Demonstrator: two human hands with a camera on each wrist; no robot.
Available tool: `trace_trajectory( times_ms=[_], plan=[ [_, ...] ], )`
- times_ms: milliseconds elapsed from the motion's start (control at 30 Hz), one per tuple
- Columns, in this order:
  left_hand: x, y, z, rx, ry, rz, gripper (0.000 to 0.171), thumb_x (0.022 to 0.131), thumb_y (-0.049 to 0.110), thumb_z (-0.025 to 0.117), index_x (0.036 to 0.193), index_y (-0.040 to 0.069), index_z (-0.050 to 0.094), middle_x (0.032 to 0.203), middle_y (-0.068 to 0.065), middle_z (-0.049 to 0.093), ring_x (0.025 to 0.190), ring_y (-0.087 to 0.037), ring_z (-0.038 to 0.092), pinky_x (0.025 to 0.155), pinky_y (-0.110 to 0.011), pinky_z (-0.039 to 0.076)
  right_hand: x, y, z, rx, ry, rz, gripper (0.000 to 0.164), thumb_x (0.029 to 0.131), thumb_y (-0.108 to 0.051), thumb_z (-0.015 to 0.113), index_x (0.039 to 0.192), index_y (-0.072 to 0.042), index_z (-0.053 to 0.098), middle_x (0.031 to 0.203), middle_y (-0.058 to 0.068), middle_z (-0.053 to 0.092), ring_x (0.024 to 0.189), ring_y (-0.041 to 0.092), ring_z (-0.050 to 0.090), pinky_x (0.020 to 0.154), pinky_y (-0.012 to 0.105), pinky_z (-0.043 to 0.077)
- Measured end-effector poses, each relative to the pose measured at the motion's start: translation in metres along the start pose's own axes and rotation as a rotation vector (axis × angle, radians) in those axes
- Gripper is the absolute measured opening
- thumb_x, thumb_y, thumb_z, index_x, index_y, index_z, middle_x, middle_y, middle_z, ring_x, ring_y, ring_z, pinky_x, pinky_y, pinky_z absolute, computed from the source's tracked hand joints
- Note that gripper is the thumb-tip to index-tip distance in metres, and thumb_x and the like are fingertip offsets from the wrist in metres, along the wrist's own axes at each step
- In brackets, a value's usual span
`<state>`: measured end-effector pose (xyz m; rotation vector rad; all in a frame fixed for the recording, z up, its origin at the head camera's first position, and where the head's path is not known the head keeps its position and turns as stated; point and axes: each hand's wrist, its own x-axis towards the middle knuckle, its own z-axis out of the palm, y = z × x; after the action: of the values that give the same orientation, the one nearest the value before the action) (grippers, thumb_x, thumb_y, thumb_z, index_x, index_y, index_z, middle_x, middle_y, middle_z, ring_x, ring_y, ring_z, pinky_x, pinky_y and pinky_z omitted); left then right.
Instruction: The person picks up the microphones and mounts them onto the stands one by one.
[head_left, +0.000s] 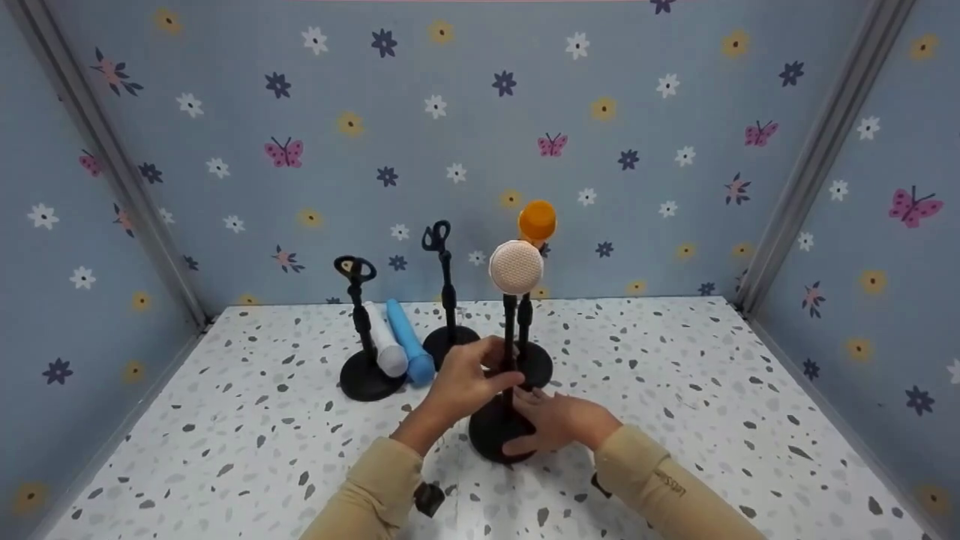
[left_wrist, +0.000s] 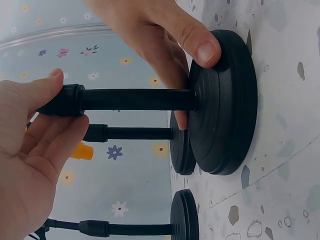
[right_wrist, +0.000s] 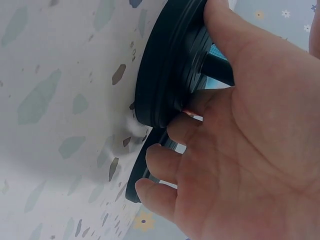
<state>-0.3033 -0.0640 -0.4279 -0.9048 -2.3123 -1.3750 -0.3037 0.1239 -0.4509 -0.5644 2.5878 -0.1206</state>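
A black microphone stand (head_left: 489, 436) with a round base stands upright at the front middle, a pale-headed microphone (head_left: 516, 268) at its top. My left hand (head_left: 461, 384) grips the collar partway up its pole, thumb on one side and fingers on the other, as the left wrist view shows. Down at the base, my right hand (head_left: 562, 421) holds the disc, its thumb on the top near the edge and its fingers reaching past the pole. Just behind is another stand (head_left: 537, 367) carrying an orange microphone (head_left: 538, 221).
Two more black stands, one at the left (head_left: 367, 381) and one farther back (head_left: 448, 339), have bare clips. Between them lie a white microphone (head_left: 385, 346) and a blue microphone (head_left: 409, 343) on the speckled tabletop (head_left: 660, 375). Flowered walls (head_left: 480, 150) enclose the back and sides.
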Motion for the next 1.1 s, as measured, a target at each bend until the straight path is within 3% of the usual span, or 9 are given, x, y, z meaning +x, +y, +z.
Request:
trace_trajectory(
  times_ms=[567,800,1000,1100],
  plan=[
    [-0.0003,0.0012,-0.0017,-0.022,-0.032,-0.021,0.024,0.088,0.009,0.080,0.110,0.009,0.071,0.096,0.003,0.073,0.087,-0.009,0.068,0.076,-0.030,0.059,-0.0013,0.0002,-0.0021,0.015,-0.008,-0.008,0.102,0.086,-0.078,0.056,0.164,-0.025,0.019,0.169,0.002,0.013,0.149,0.033,0.029,0.114,0.053,0.033],
    [-0.0026,-0.0006,-0.0003,-0.077,-0.027,-0.023,0.025,0.089,0.010,0.080,0.112,0.008,0.072,0.098,0.000,0.074,0.089,-0.012,0.070,0.079,-0.030,0.059,-0.0012,-0.0010,-0.0025,-0.001,0.002,-0.022,0.101,0.087,-0.076,0.057,0.164,-0.021,0.020,0.169,0.003,0.015,0.148,0.030,0.030,0.114,0.050,0.035],
    [-0.0022,0.0002,0.0038,-0.045,0.028,-0.007,0.025,0.085,0.018,0.084,0.106,0.006,0.076,0.096,-0.010,0.076,0.084,-0.012,0.072,0.076,-0.029,0.059,-0.0007,-0.0020,-0.0021,-0.012,-0.002,-0.030,0.100,0.089,-0.075,0.057,0.164,-0.020,0.020,0.169,0.003,0.015,0.149,0.030,0.029,0.114,0.049,0.035],
    [-0.0018,0.0008,0.0068,-0.024,0.064,0.002,0.021,0.085,0.019,0.085,0.100,0.005,0.077,0.091,-0.008,0.077,0.079,-0.011,0.072,0.071,-0.027,0.059,-0.0002,-0.0017,-0.0014,0.000,-0.007,-0.037,0.099,0.089,-0.074,0.056,0.164,-0.020,0.019,0.169,0.002,0.014,0.150,0.029,0.027,0.115,0.049,0.034]
  ],
)
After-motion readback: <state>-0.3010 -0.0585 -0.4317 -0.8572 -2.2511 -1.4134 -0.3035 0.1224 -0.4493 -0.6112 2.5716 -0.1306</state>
